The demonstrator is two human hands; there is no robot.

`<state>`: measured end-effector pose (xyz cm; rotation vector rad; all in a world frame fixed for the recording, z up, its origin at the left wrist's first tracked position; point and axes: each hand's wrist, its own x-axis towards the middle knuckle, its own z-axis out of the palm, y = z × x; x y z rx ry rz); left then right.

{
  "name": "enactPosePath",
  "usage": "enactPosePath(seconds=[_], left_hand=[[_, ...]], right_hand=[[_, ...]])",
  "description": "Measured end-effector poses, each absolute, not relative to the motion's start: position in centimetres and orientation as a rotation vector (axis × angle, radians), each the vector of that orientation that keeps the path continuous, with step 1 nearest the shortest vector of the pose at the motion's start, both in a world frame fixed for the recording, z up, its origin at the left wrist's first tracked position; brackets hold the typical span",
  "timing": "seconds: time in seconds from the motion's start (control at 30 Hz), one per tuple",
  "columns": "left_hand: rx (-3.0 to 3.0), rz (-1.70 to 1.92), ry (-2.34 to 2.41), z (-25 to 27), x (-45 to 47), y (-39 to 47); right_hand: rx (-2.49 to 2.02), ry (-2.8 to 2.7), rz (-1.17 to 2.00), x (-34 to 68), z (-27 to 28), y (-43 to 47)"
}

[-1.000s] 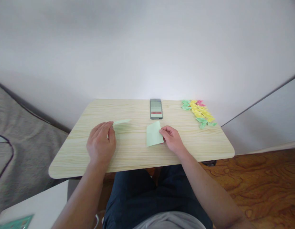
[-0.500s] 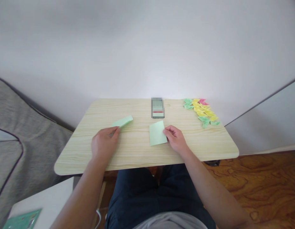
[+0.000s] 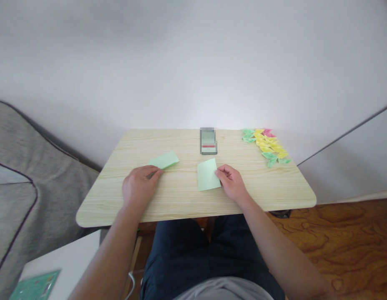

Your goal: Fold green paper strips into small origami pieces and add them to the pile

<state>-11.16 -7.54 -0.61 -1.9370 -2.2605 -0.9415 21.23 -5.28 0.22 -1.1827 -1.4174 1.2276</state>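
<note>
pinching green pad (image 3: 166, 159) by near edge w/ left hand (image 3: 141, 185), left of frame centre, over tabletop (image 3: 181, 204); gripping green sheet (image 3: 207, 175) by right edge btwn thumb & fingers of right hand (image 3: 231, 181), just right of centre. prob. v. light, thin, easily creased: best held by edges or corners, w/o squeezing. prob. stiffer as a stack, apt to fan. at lower left, teal pack (image 3: 35, 287), poss. a container; can't tell contents.
</note>
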Motion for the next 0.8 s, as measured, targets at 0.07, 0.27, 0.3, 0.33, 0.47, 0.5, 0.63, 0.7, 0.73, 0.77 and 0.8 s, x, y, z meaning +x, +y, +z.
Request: enactPosePath(seconds=[0.07, 0.27, 0.3, 0.33, 0.47, 0.5, 0.63, 0.7, 0.73, 0.77, 0.8], left_hand=[[-1.927, -0.94, -2.247, -0.7, -11.2, -7.5], [-1.943, -0.866, -2.29, -0.3, -10.9, -7.5], [-1.943, -0.864, -2.292, -0.2, -10.8, -7.5], [-1.937, -0.865, -2.294, -0.2, -10.7, -7.5], [-1.942, -0.857, -2.27, -0.1, -10.3, -7.7], [-1.945, -0.845, -2.257, 0.0, -10.2, -7.8], [-1.913, -0.825, -2.19, 0.5, -9.2, -8.3], [-1.883, -0.886, -2.148, 1.1, -8.1, -8.5], [-1.862, -0.957, -2.135, 1.4, -7.4, -8.6], [-1.861, -1.038, -2.126, 1.8, -6.6, -8.6], [-1.893, -1.139, -2.114, 2.1, -5.7, -8.6]], right_hand=[[-1.189, -1.418, 1.235, 21.2, 0.2, -5.3], [-1.191, -1.416, 1.249, 21.2, 0.5, -5.3], [-1.198, -1.417, 1.261, 21.2, 0.6, -5.3], [-1.206, -1.421, 1.272, 21.2, 0.7, -5.4], [-1.256, -1.451, 1.278, 21.3, 0.9, -5.8], [-1.276, -1.459, 1.267, 21.3, 0.8, -5.9], [-1.352, -1.502, 1.174, 21.5, 0.6, -6.0], [-1.334, -1.54, 1.114, 21.6, 0.7, -6.1], [-1.306, -1.559, 1.092, 21.6, 0.8, -6.1], [-1.269, -1.579, 1.078, 21.7, 0.9, -6.2], [-1.23, -1.596, 1.071, 21.7, 1.1, -6.2]])
